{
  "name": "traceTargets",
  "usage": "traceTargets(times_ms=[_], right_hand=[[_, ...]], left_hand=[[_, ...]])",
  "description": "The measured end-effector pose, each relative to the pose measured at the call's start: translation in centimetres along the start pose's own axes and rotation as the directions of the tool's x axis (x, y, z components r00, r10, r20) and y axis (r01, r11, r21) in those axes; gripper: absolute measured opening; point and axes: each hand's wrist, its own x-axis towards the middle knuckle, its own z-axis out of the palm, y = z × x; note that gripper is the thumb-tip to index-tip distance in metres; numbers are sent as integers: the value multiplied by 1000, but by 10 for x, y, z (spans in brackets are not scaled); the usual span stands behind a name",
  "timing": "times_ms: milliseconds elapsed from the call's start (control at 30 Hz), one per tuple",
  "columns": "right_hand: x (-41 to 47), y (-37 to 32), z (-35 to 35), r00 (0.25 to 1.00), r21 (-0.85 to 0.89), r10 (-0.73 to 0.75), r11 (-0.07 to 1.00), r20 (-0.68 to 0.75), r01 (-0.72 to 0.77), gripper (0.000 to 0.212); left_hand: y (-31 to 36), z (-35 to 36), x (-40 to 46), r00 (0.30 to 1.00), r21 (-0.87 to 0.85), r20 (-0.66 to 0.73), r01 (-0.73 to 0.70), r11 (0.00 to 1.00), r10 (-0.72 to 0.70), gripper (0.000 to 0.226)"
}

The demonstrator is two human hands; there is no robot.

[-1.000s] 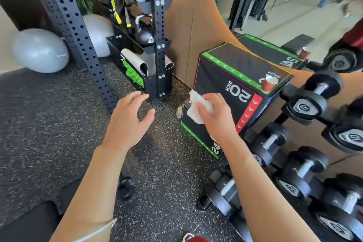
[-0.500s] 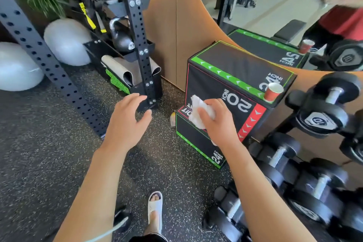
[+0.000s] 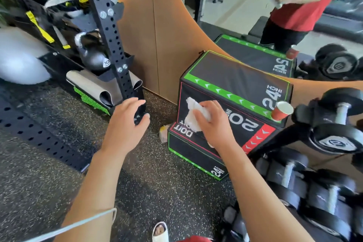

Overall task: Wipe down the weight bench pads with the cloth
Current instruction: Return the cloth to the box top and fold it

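Observation:
My right hand (image 3: 213, 124) grips a crumpled white cloth (image 3: 193, 114), held in front of the side of a black padded jump box (image 3: 235, 76) with green and red trim. Whether the cloth touches the box I cannot tell. My left hand (image 3: 125, 125) hangs in the air to the left with fingers apart and holds nothing. The only weight bench pad (image 3: 259, 27) I see is a dark one in the mirror, behind the reflected box.
A red paper cup (image 3: 280, 111) stands on the box's right corner. Dumbbells on a rack (image 3: 334, 129) fill the right side. A black perforated rack post (image 3: 110, 31) with a kettlebell (image 3: 94, 59) and rolled mat (image 3: 98, 86) stands left. Speckled rubber floor (image 3: 39, 173) lies below.
The view has swung up and closer to the box. Both hands kept their poses, the cloth still in my right hand, now in front of the box's side.

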Motion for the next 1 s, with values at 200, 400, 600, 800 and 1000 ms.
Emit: traceTargets(times_ms=[200,400,600,800,1000], right_hand=[[30,16,-4,998,-18,65,998,-21,-65,20],[72,42,-15,993,-10,73,997,-95,-74,17],[128,93,-39,986,43,121,992,-111,-117,15],[196,159,-84,980,50,150,988,-129,-145,14],[242,226,-110,971,66,212,976,-107,-206,15]], left_hand=[[0,24,42,998,-63,34,-50,997,52,46],[16,47,96,992,-42,43,-113,993,114,44],[60,94,170,977,-32,82,-195,980,197,43],[120,150,253,956,12,136,-263,965,259,42],[171,206,313,944,23,163,-294,955,287,41]])
